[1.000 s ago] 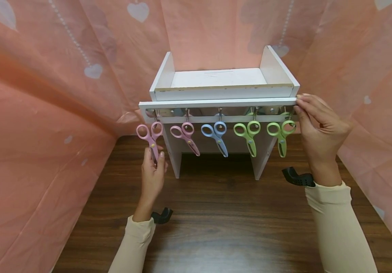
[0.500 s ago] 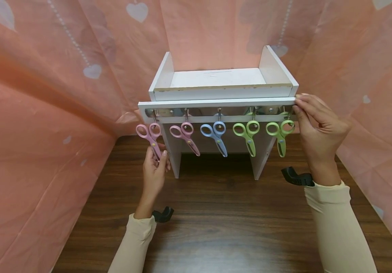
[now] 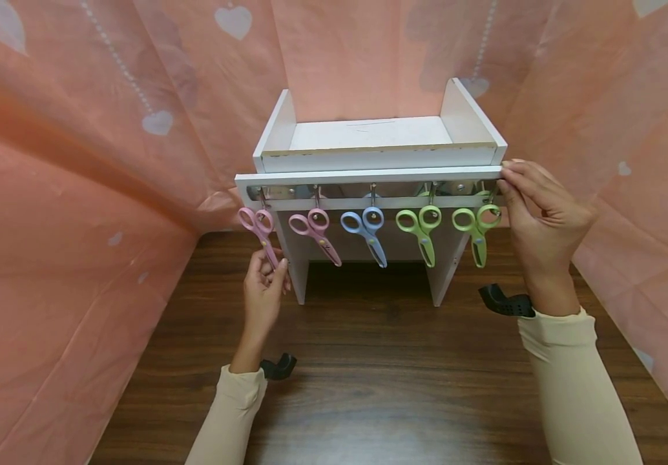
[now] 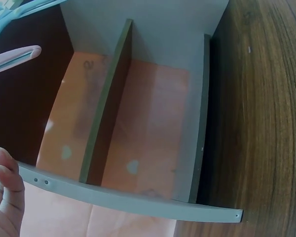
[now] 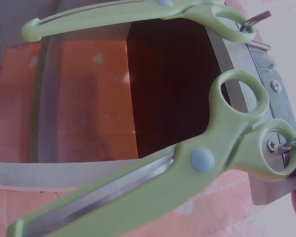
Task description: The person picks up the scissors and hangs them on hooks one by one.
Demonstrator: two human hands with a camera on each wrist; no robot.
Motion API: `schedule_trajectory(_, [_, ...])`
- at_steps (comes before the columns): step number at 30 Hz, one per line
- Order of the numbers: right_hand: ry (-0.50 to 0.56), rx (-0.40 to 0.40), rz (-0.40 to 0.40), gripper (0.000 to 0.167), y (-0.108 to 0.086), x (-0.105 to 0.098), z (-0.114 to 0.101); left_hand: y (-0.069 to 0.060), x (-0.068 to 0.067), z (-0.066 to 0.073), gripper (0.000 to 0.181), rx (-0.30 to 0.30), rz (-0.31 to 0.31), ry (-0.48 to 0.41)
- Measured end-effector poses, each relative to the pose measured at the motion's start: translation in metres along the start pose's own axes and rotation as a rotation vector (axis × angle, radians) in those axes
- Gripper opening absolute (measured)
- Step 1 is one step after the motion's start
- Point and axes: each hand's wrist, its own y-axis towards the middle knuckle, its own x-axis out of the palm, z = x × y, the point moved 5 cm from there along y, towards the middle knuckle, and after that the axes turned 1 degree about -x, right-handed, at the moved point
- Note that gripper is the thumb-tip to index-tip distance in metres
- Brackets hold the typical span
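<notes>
Along the front of a white shelf unit (image 3: pixel 383 159), several scissors hang by one finger loop from metal hooks on a white rail (image 3: pixel 363 175). At the far left, my left hand (image 3: pixel 265 278) pinches the blade end of pink scissors (image 3: pixel 261 234), whose upper loop is on its hook. My right hand (image 3: pixel 546 206) pinches the rail's right end with thumb and fingers. Beside it hang green scissors (image 3: pixel 478 231), seen close up in the right wrist view with a silver blade edge. Fingertips (image 4: pixel 9 173) of my left hand show at the left wrist view's edge; the held scissors do not.
Between the outer scissors hang pink scissors (image 3: pixel 316 231), blue scissors (image 3: pixel 367 231) and green scissors (image 3: pixel 422 231). The unit stands on a dark wooden floor (image 3: pixel 369 374). Pink curtain cloth (image 3: pixel 107 271) with hearts surrounds it at the back and sides.
The leftmost pink scissors have turned on their hook: the left loop rose, and the tip shifted right. My left hand moved slightly right. The right hand stays on the rail.
</notes>
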Motion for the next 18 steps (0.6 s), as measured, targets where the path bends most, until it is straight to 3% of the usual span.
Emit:
schedule_trajectory(6, [-0.005,0.005,-0.004,0.018,-0.002,-0.001,0.0,-0.002,0.001,-0.003,0.021,-0.034,0.013,-0.001])
schedule_trajectory(13, [0.014,0.019,-0.008,0.019,-0.002,0.0,-0.002,-0.007,0.005,0.013,0.025,-0.005,0.0,-0.019])
schedule_trajectory(18, [0.016,0.02,-0.003,0.019,-0.002,0.0,-0.001,-0.008,0.007,0.015,0.026,-0.01,0.006,-0.017])
